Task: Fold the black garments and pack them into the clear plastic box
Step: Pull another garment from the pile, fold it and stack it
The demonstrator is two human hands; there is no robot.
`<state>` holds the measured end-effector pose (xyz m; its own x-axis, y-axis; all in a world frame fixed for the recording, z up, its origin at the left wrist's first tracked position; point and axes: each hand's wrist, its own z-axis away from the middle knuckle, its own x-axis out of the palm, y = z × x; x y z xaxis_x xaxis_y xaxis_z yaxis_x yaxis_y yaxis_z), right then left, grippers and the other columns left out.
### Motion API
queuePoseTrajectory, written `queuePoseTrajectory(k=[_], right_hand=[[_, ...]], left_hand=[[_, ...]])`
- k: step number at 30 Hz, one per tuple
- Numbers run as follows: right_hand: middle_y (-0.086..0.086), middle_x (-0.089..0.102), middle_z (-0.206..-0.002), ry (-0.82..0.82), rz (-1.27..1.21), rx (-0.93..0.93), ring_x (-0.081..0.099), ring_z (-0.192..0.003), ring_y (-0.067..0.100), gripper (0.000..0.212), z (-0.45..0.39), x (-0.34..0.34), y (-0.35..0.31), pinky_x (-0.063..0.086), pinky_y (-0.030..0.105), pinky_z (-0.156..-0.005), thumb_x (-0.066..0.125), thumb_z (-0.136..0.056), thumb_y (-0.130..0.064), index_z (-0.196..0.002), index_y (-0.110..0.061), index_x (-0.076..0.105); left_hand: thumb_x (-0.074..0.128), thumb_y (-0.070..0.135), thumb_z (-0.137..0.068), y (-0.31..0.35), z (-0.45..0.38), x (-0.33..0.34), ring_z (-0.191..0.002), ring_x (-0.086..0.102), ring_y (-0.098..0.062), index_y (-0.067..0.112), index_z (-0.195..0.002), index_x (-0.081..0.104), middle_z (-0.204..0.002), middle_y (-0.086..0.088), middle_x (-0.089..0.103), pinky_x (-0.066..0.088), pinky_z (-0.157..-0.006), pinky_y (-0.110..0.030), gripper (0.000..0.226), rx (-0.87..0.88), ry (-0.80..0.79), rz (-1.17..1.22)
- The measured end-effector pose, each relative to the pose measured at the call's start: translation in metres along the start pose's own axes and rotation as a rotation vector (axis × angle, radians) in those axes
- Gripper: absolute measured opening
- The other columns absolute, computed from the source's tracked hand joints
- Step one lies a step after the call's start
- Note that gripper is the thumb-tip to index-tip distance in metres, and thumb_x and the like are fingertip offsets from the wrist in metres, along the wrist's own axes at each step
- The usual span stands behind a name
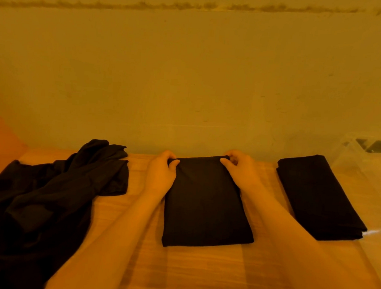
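Observation:
A black garment folded into a long rectangle [205, 204] lies in the middle of the wooden table. My left hand [160, 174] pinches its far left corner and my right hand [239, 168] pinches its far right corner. A second folded black garment [316, 196] rests to the right, apart from my hands. A heap of unfolded black garments [46, 193] sprawls on the left. The clear plastic box [368, 165] stands at the far right, faint against the wall, with something dark visible near its top.
The wooden table [198, 275] runs up to a plain wall [189, 76] just behind the garments. Bare table surface lies in front of the folded pieces and between them.

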<state>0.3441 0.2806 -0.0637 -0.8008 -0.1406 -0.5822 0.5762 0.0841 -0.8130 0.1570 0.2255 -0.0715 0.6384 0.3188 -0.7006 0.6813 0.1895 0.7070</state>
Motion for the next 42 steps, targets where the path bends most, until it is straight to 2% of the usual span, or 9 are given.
queuePoseTrajectory(k=[4,8,11,14,25,30,33,36,42], right_hand=[[0.006,0.054,-0.12,0.146,0.236,-0.153,0.052,-0.108,0.018,0.029,0.008,0.003,0.0,0.041,0.021,-0.087,0.057,-0.091,-0.013,-0.119,-0.011,0.058],[0.014,0.063,-0.117,0.237,0.489,-0.65,0.061,-0.108,0.031,0.031,0.024,0.01,-0.001,0.05,0.044,-0.09,0.06,-0.083,-0.013,-0.112,-0.004,0.064],[0.003,0.028,-0.152,-0.164,0.58,-0.409,0.024,-0.14,0.017,0.05,0.035,0.017,0.0,0.02,0.032,-0.114,0.04,-0.098,-0.033,-0.144,-0.014,0.031],[-0.003,0.003,-0.157,-0.251,0.678,-0.208,-0.002,-0.144,0.013,0.058,0.035,0.017,0.003,0.001,0.033,-0.116,0.026,-0.099,-0.044,-0.149,-0.021,0.009],[-0.002,-0.01,-0.157,-0.34,0.745,-0.14,-0.014,-0.143,0.014,0.062,0.127,0.008,0.0,-0.005,0.041,-0.115,0.023,-0.098,-0.048,-0.148,-0.024,-0.004],[-0.002,-0.003,-0.157,-0.331,0.655,-0.125,-0.006,-0.144,0.013,0.062,0.172,-0.006,-0.003,-0.002,0.037,-0.116,0.03,-0.097,-0.046,-0.148,-0.024,0.002],[0.0,0.024,-0.152,-0.228,0.566,-0.025,0.025,-0.139,0.018,0.058,0.169,-0.031,-0.013,0.022,0.032,-0.111,0.036,-0.097,-0.043,-0.148,-0.023,0.017],[0.001,0.045,-0.138,-0.24,0.501,0.09,0.046,-0.122,0.02,0.048,0.148,-0.041,-0.013,0.042,0.034,-0.099,0.043,-0.095,-0.043,-0.139,-0.024,0.038],[-0.004,0.053,-0.107,-0.201,0.284,0.143,0.049,-0.091,0.009,0.027,0.132,-0.032,-0.009,0.034,0.014,-0.061,0.056,-0.09,-0.033,-0.116,-0.022,0.058]], left_hand=[[0.05,0.017,-0.095,0.004,0.007,-0.005,-0.11,0.05,-0.022,0.009,-0.117,0.056,-0.118,-0.007,0.056,0.038,-0.085,-0.027,0.024,0.104,0.085,-0.219],[0.045,0.018,-0.095,0.02,0.035,-0.007,-0.119,0.047,-0.023,0.011,-0.125,0.055,-0.128,-0.007,0.054,0.035,-0.097,-0.031,0.032,0.351,-0.016,-0.243],[0.032,0.037,-0.099,0.012,0.052,0.005,-0.144,0.011,-0.02,0.016,-0.148,0.022,-0.156,-0.004,0.017,0.009,-0.116,-0.033,0.053,0.295,-0.245,-0.483],[0.023,0.051,-0.097,0.004,0.058,0.007,-0.144,-0.013,-0.022,0.024,-0.15,0.002,-0.158,-0.003,-0.008,-0.003,-0.117,-0.038,0.063,0.149,-0.331,-0.572],[0.02,0.061,-0.093,0.005,0.15,-0.007,-0.142,-0.02,-0.027,0.032,-0.149,-0.003,-0.157,-0.006,-0.014,-0.005,-0.116,-0.043,0.067,0.079,-0.355,-0.606],[0.036,0.051,-0.095,0.008,0.182,-0.022,-0.145,0.002,-0.016,0.027,-0.149,0.011,-0.158,0.002,0.005,0.009,-0.116,-0.035,0.065,-0.029,-0.252,-0.23],[0.05,0.039,-0.093,0.007,0.161,-0.032,-0.137,0.03,-0.019,0.018,-0.143,0.034,-0.149,-0.002,0.034,0.029,-0.108,-0.032,0.056,-0.206,-0.074,0.079],[0.058,0.031,-0.091,0.007,0.134,-0.035,-0.119,0.051,-0.023,0.011,-0.128,0.054,-0.128,-0.008,0.056,0.042,-0.097,-0.033,0.042,-0.318,-0.044,0.153],[0.056,0.023,-0.092,0.0,0.119,-0.03,-0.08,0.058,-0.015,0.014,-0.095,0.064,-0.081,0.003,0.059,0.05,-0.072,-0.031,0.012,-0.268,-0.067,0.098]])
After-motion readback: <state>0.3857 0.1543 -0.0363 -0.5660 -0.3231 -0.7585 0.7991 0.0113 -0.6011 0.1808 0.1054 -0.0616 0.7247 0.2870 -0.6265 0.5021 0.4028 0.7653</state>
